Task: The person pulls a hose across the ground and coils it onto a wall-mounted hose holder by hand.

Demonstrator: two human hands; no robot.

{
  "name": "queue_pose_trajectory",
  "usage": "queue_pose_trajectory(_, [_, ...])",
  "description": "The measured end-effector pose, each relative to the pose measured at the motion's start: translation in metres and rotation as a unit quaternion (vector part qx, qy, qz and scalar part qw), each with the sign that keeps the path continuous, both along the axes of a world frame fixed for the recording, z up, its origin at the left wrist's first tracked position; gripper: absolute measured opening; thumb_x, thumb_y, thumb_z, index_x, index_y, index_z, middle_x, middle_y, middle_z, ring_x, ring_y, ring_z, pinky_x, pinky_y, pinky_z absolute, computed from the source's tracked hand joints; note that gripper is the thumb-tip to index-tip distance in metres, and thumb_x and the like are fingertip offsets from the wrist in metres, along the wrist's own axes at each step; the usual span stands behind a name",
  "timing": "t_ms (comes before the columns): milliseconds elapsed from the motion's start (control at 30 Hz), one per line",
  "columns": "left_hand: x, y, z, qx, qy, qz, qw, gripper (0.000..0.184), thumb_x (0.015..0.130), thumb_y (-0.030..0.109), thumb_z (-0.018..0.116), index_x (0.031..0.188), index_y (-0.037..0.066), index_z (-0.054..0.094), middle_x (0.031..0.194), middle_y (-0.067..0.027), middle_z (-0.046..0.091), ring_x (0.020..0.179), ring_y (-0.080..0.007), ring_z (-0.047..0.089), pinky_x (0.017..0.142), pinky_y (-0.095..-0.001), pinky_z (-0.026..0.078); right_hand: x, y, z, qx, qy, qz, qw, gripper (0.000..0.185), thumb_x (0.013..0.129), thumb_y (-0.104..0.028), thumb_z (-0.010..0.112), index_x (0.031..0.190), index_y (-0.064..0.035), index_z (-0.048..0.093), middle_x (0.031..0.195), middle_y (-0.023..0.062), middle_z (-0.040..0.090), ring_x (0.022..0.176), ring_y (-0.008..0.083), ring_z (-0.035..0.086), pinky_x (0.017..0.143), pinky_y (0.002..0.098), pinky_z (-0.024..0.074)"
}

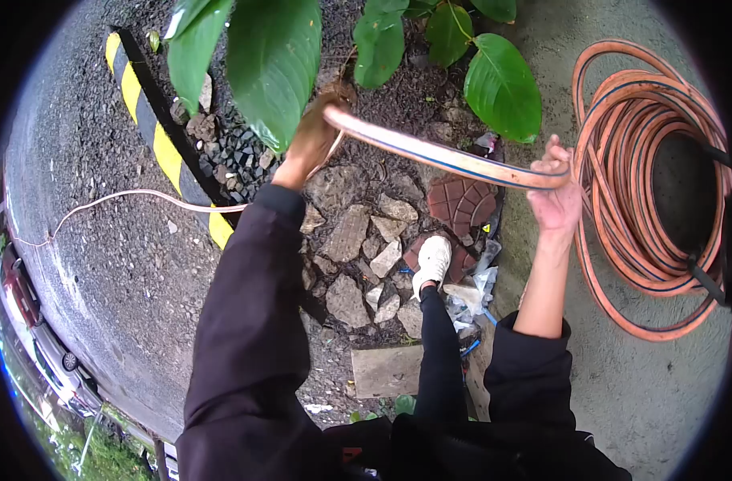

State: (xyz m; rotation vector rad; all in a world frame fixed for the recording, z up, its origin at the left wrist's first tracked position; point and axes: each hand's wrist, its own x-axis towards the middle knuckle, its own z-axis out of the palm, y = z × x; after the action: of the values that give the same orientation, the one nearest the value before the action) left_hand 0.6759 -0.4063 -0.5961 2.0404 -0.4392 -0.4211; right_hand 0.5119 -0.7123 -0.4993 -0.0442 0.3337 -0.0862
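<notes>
An orange garden hose point(446, 158) with a dark blue stripe stretches between my two hands. My left hand point(308, 138), slightly blurred, is closed on its far left end below the big leaves. From there a thinner-looking length of hose point(153, 193) trails left over the kerb and gravel. My right hand point(556, 188) has its fingers curled round the hose, palm facing me, beside a thick coil of the same hose point(614, 176). The coil hangs on dark hooks point(706, 280) at the wall on the right.
Large green leaves point(274, 64) hang over the top. A yellow-and-black kerb point(153, 132) runs along the left. Broken stones point(348, 232) and red pavers point(462, 202) surround a white shoe point(432, 262); plastic litter point(474, 297) lies beside it. Parked cars point(57, 349) stand lower left.
</notes>
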Motion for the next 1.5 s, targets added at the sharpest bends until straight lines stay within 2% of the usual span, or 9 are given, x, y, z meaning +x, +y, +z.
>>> queue_pose_trajectory(167, [0.005, 0.123, 0.107, 0.234, -0.224, -0.034, 0.945, 0.022, 0.079, 0.016, 0.057, 0.096, 0.002, 0.052, 0.078, -0.0174, 0.059, 0.067, -0.0328, 0.058, 0.059, -0.0378, 0.046, 0.042, -0.010, -0.013, -0.016, 0.207, -0.103, 0.973, 0.043, 0.092, -0.030, 0.027, 0.104, 0.0076, 0.044, 0.093, 0.0141, 0.057, 0.086, 0.0273, 0.055, 0.079, 0.0444, 0.0461])
queue_pose_trajectory(467, [0.071, -0.008, 0.356, 0.197, -0.386, -0.069, 0.899, 0.023, 0.083, 0.026, 0.049, 0.102, 0.015, 0.055, 0.072, -0.0167, 0.057, 0.063, -0.0340, 0.056, 0.052, -0.0356, 0.042, 0.094, -0.021, 0.016, 0.157, 0.278, -0.065, 0.945, 0.051, 0.091, -0.031, 0.016, 0.109, 0.0109, 0.039, 0.097, 0.0257, 0.052, 0.091, 0.0359, 0.053, 0.078, 0.0482, 0.0460])
queue_pose_trajectory(567, [0.136, -0.058, 0.342, -0.153, -0.392, -0.263, 0.868, 0.020, 0.082, 0.020, 0.050, 0.086, 0.000, 0.053, 0.052, 0.0013, 0.044, 0.035, -0.0146, 0.036, 0.035, -0.0281, 0.032, 0.088, -0.009, 0.035, 0.180, 0.260, -0.036, 0.948, 0.048, 0.091, -0.032, 0.021, 0.107, 0.0099, 0.040, 0.095, 0.0251, 0.053, 0.089, 0.0348, 0.054, 0.078, 0.0473, 0.0459])
queue_pose_trajectory(733, [0.094, -0.152, 0.416, 0.199, -0.387, -0.041, 0.899, 0.025, 0.073, 0.024, 0.057, 0.056, 0.007, 0.054, 0.052, -0.0074, 0.052, 0.045, -0.0238, 0.049, 0.046, -0.0364, 0.040, 0.053, -0.024, 0.034, 0.254, 0.292, -0.045, 0.921, 0.058, 0.089, -0.044, 0.024, 0.096, 0.0063, 0.051, 0.085, 0.0200, 0.058, 0.079, 0.0307, 0.058, 0.070, 0.0442, 0.0488])
queue_pose_trajectory(967, [0.126, -0.219, 0.374, 0.158, -0.518, 0.036, 0.840, 0.025, 0.070, 0.024, 0.059, 0.057, 0.004, 0.055, 0.060, -0.0139, 0.057, 0.059, -0.0307, 0.057, 0.052, -0.0400, 0.042, 0.002, -0.083, -0.002, 0.216, 0.343, -0.036, 0.913, 0.050, 0.091, -0.034, 0.025, 0.084, 0.0028, 0.057, 0.075, 0.0167, 0.061, 0.070, 0.0282, 0.060, 0.062, 0.0415, 0.0508])
queue_pose_trajectory(1233, [0.013, -0.324, 0.474, 0.194, -0.290, 0.041, 0.936, 0.027, 0.072, 0.024, 0.061, 0.073, -0.003, 0.061, 0.071, -0.0228, 0.059, 0.070, -0.0342, 0.060, 0.062, -0.0405, 0.046, -0.004, -0.064, 0.002, 0.198, 0.418, -0.014, 0.886, 0.033, 0.085, -0.037, 0.044, 0.089, -0.0049, 0.051, 0.087, 0.0167, 0.056, 0.080, 0.0291, 0.057, 0.070, 0.0463, 0.0466])
queue_pose_trajectory(1400, [0.030, -0.337, 0.459, 0.204, -0.295, 0.067, 0.931, 0.028, 0.072, 0.024, 0.062, 0.076, -0.004, 0.062, 0.073, -0.0220, 0.060, 0.070, -0.0324, 0.061, 0.060, -0.0377, 0.047, -0.008, -0.066, -0.014, 0.149, 0.416, -0.040, 0.896, 0.034, 0.085, -0.039, 0.043, 0.096, -0.0078, 0.048, 0.096, 0.0142, 0.053, 0.088, 0.0281, 0.053, 0.074, 0.0520, 0.0389])
queue_pose_trajectory(1467, [0.039, -0.331, 0.440, 0.383, -0.400, -0.075, 0.829, 0.029, 0.074, 0.025, 0.061, 0.077, -0.004, 0.062, 0.072, -0.0199, 0.061, 0.068, -0.0305, 0.061, 0.058, -0.0366, 0.046, -0.014, -0.070, -0.017, 0.104, 0.404, -0.056, 0.907, 0.034, 0.085, -0.039, 0.042, 0.099, -0.0089, 0.047, 0.100, 0.0132, 0.051, 0.091, 0.0276, 0.051, 0.076, 0.0543, 0.0359])
queue_pose_trajectory(1500, [0.014, -0.328, 0.443, 0.354, -0.270, -0.001, 0.895, 0.029, 0.075, 0.033, 0.056, 0.087, 0.006, 0.059, 0.076, -0.0140, 0.062, 0.072, -0.0303, 0.061, 0.066, -0.0354, 0.049, -0.016, -0.073, -0.021, 0.072, 0.397, -0.065, 0.913, 0.035, 0.085, -0.040, 0.042, 0.101, -0.0095, 0.047, 0.102, 0.0127, 0.050, 0.093, 0.0274, 0.050, 0.076, 0.0554, 0.0344])
